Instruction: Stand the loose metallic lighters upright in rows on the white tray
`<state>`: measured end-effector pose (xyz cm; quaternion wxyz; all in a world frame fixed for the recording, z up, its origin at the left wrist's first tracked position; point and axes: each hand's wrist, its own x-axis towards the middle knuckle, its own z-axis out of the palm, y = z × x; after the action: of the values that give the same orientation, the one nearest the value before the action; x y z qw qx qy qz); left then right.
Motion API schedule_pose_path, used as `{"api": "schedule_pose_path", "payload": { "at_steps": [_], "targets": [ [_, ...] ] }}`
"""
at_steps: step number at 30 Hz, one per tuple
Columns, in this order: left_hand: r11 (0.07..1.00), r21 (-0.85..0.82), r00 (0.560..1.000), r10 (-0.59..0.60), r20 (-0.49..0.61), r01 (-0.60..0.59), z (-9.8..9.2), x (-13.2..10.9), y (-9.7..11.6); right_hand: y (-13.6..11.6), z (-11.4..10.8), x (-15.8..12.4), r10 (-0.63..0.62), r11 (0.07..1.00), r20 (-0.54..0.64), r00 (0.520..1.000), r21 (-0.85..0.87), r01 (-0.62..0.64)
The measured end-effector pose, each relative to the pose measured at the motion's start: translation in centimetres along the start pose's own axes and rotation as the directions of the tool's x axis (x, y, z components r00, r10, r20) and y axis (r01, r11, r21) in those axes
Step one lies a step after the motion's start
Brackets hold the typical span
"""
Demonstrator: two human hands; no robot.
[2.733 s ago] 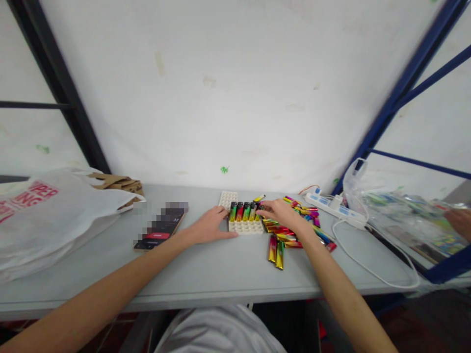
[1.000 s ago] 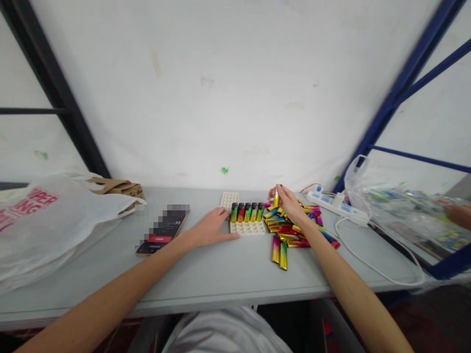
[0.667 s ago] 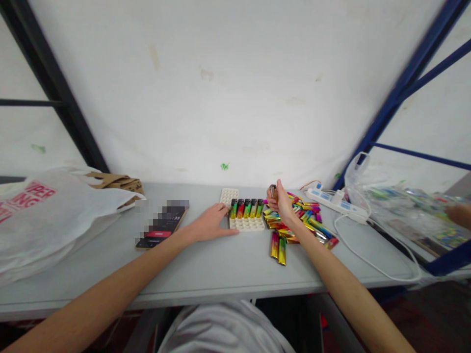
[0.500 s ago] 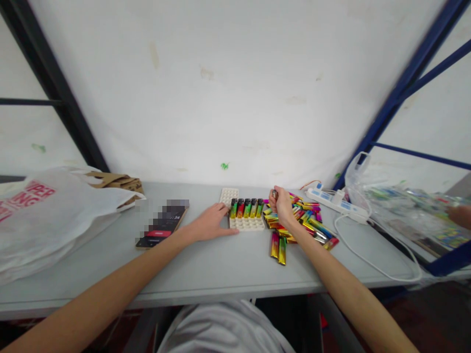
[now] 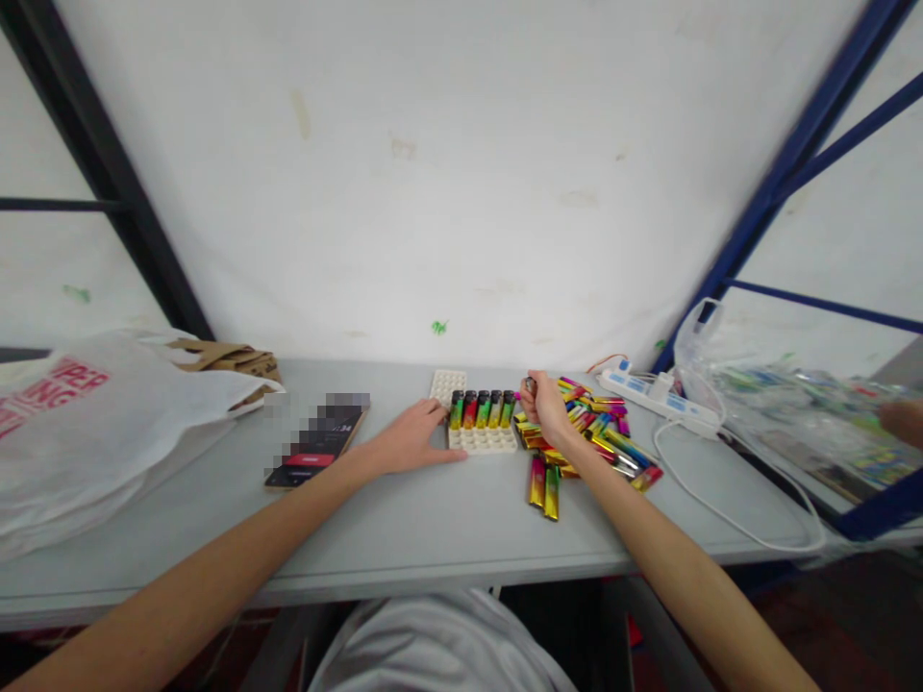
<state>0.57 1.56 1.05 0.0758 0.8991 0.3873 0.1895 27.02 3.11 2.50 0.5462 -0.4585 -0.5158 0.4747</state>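
Observation:
A white tray [image 5: 482, 441] with rows of small holes lies on the table, and several black-topped lighters [image 5: 483, 411] stand upright in its back row. My left hand [image 5: 412, 438] grips the tray's left corner, with fingers at the side and thumb along the front edge. To the right of the tray, my right hand [image 5: 546, 404] is closed around a lighter [image 5: 531, 383]. Only the lighter's metal top shows; the fingers hide its body. Beneath and beside this hand spreads a loose pile of shiny multicoloured lighters [image 5: 612, 448].
Another white holed tray [image 5: 449, 383] lies behind the first. A phone [image 5: 317, 444] is left of my left hand. A white plastic bag [image 5: 130, 413] sits far left. A power strip [image 5: 660, 399] and white cable [image 5: 735, 524] lie right. Another person's hand [image 5: 901, 423] shows at the right edge.
My right hand has shifted slightly left and down towards the tray, with the lighter still in it. The left hand stays at the tray.

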Motion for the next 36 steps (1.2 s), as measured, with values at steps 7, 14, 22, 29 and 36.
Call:
{"api": "schedule_pose_path", "payload": {
  "at_steps": [7,14,22,29,36],
  "targets": [
    [1.000,0.011,1.000,0.014,-0.008,-0.014,0.1,0.0,-0.1,0.0,-0.2,0.0,-0.059,0.997,-0.002,0.998,-0.039,0.059],
    [0.999,-0.041,0.998,0.030,0.053,-0.028,-0.8,-0.1,-0.2,-2.0,-1.2,-0.6,-0.167,0.984,0.232,0.958,-0.014,0.175],
    [0.995,-0.098,0.999,0.036,0.018,-0.034,-0.4,0.0,-0.4,-3.5,0.2,-2.9,-0.476,0.691,0.340,0.811,-0.426,0.584],
    [0.995,-0.103,0.998,0.013,-0.065,-0.019,0.5,0.1,0.3,-1.8,3.2,-3.8,-0.410,0.574,0.401,0.819,-0.585,0.574],
    [0.993,-0.113,0.997,0.020,-0.074,-0.028,0.7,0.2,0.4,-0.2,3.6,-3.0,-0.374,0.380,0.476,0.796,-0.704,0.600]
  ]
}}
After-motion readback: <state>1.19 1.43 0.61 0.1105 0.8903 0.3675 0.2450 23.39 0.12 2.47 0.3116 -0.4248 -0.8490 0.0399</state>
